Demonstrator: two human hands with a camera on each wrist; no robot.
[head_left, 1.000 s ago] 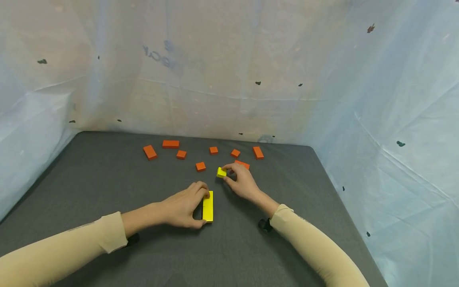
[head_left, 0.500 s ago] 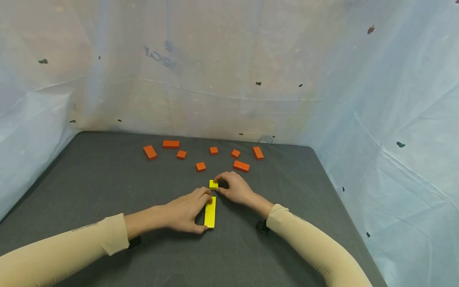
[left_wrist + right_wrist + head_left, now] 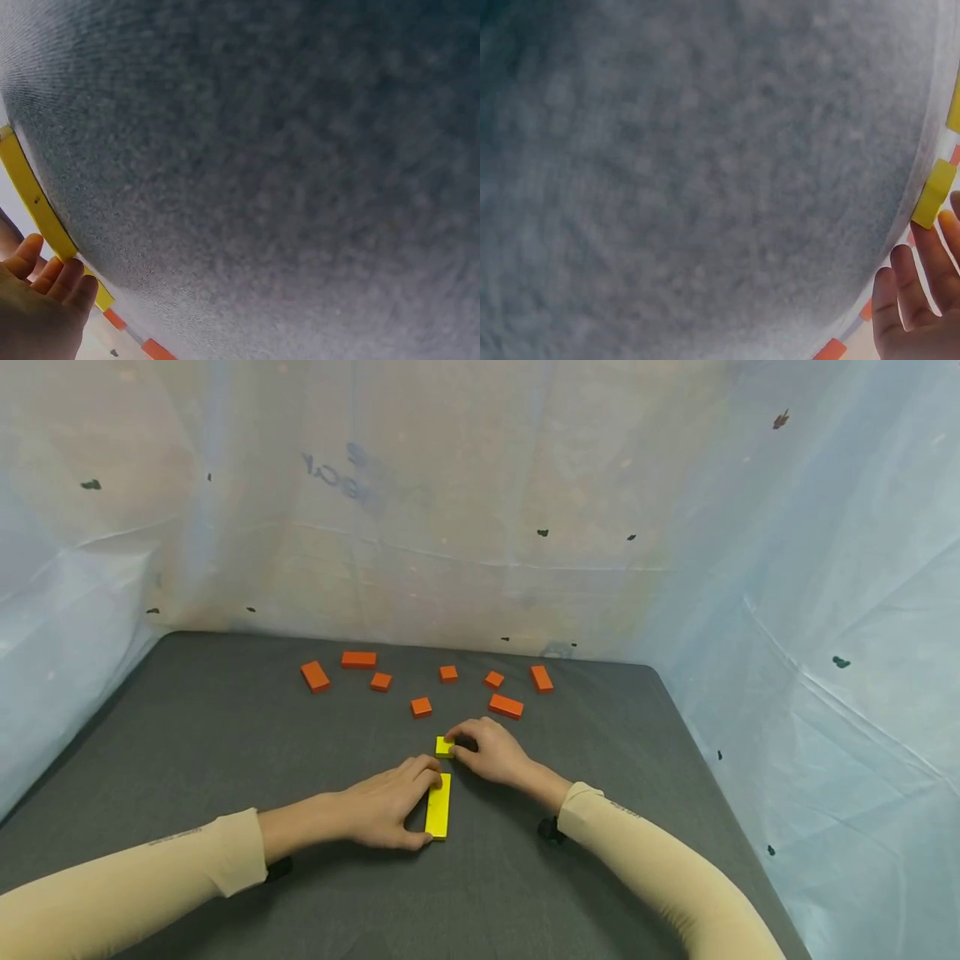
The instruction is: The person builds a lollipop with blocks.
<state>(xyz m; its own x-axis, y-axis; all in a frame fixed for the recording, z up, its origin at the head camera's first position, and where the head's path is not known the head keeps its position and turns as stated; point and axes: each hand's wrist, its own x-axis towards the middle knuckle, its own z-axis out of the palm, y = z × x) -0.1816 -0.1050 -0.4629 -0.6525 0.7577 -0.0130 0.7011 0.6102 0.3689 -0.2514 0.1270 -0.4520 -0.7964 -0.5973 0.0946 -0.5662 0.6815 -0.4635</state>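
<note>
My left hand [image 3: 386, 802] grips a long yellow block [image 3: 438, 812] lying on the dark grey table, thumb at its near end and fingers at its far end. Just beyond that end, a short gap away, sits a small yellow block [image 3: 443, 747]. My right hand [image 3: 491, 753] pinches this small block from its right side between thumb and fingers. In the left wrist view the long block [image 3: 34, 195] runs past the fingertips [image 3: 71, 268]. The right wrist view catches the small block [image 3: 935, 193] at the fingertips, with part of the long block [image 3: 955, 109] at the edge.
Several orange blocks lie scattered across the far part of the table [image 3: 225, 735], among them a small one [image 3: 421, 707] and a longer one [image 3: 506, 707] closest to my hands. Pale plastic sheeting [image 3: 450, 510] hangs behind and at both sides.
My right hand has brought the small yellow block nearer and leftward, to just beyond the long one. My left hand and the long block have shifted slightly toward me. Little moved in the last half second.
</note>
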